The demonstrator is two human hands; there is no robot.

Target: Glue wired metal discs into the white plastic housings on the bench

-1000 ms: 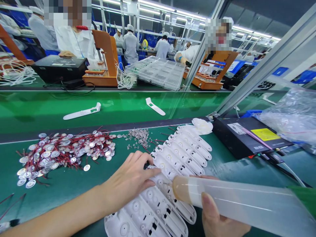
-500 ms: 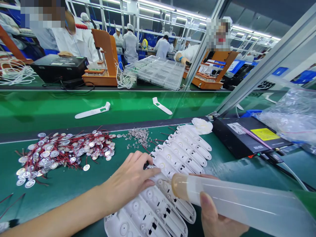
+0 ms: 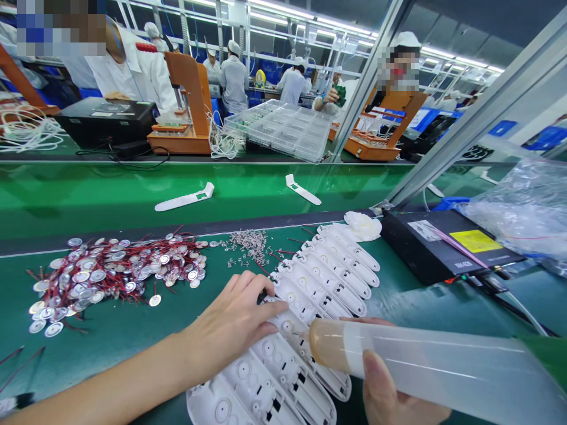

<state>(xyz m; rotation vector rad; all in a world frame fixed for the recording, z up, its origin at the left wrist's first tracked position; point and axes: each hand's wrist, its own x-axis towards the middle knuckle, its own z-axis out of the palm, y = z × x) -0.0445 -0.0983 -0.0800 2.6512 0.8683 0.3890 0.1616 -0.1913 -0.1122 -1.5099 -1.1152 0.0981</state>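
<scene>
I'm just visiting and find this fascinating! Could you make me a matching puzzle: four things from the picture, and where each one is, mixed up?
1. Translucent tube
2. Left hand
3. Discs with red wires
4. Black box with a yellow label

A. Heaped on the green bench
B. Next to the clear plastic
C. Gripped by the right hand
D. Touching the white shells

Pairs: 1-C, 2-D, 3-A, 4-B

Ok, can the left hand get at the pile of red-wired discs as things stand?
Probably yes: green tabletop shows between the left hand and the red-wired discs, with nothing seen standing in the way, though the hand would likely have to leave the white shells it rests on.
</scene>
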